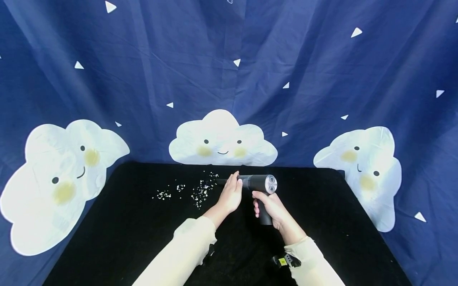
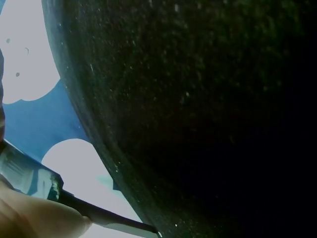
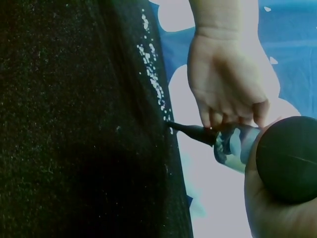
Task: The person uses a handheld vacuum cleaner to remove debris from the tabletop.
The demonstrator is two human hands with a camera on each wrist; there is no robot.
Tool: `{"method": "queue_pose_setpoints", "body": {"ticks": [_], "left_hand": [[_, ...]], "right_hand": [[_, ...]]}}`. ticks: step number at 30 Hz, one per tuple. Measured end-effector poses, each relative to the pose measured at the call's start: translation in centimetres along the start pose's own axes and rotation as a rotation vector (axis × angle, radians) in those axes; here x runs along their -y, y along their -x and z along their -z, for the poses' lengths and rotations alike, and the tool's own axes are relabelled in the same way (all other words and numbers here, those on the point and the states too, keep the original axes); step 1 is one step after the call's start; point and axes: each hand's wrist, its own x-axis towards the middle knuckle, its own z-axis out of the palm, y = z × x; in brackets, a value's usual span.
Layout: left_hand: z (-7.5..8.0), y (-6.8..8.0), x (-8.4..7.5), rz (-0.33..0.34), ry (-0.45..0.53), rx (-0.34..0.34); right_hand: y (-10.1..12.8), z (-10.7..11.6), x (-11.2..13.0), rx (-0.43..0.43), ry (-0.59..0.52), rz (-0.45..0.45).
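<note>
dark blue cloth printed with small white triangles and three smiling white clouds [image 1: 222, 139] hangs behind a table covered in black fabric [image 1: 322, 206]. near the far edge of that black surface, left of centre, lies a loose scatter of small white paper scraps [image 1: 195, 190], thicker towards the right and thinning into a few specks on the left

a grey handheld blower-style tool with a round vented back, a clear front section and a thin black nozzle [image 1: 258, 183] is held above the table just right of the scraps. the right hand [image 1: 272, 208] has its fingers wrapped round the dark pistol handle from below, with the vented end facing the head camera. the left hand [image 1: 230, 194] sits at the front of the tool's barrel, its fingers curled over the clear section where the nozzle joins it; the right wrist view shows those fingertips [image 3: 218, 118] pressed on the barrel from above

the nozzle points left, and its tip [image 3: 171, 124] is down at the table, right at the near end of the white scraps. in the left wrist view the nozzle [image 2: 106, 218] runs out past the thumb to the edge of the black cloth

both arms wear pale cream sleeves [image 1: 186, 250], and a dark strap with a yellow tag [image 1: 284, 261] sits at the right wrist
</note>
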Motion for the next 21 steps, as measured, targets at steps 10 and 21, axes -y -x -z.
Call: {"method": "queue_pose_setpoints", "body": {"ticks": [10,21], "left_hand": [[-0.2,0.9,-0.5,0.041,-0.028,-0.06],[-0.4,2.3,-1.1,0.051,-0.104,-0.158]], "right_hand": [[0.1,0.6,0.3,0.08,0.0,-0.028],[0.3,0.9,0.4,0.174,-0.03,-0.081]]}}
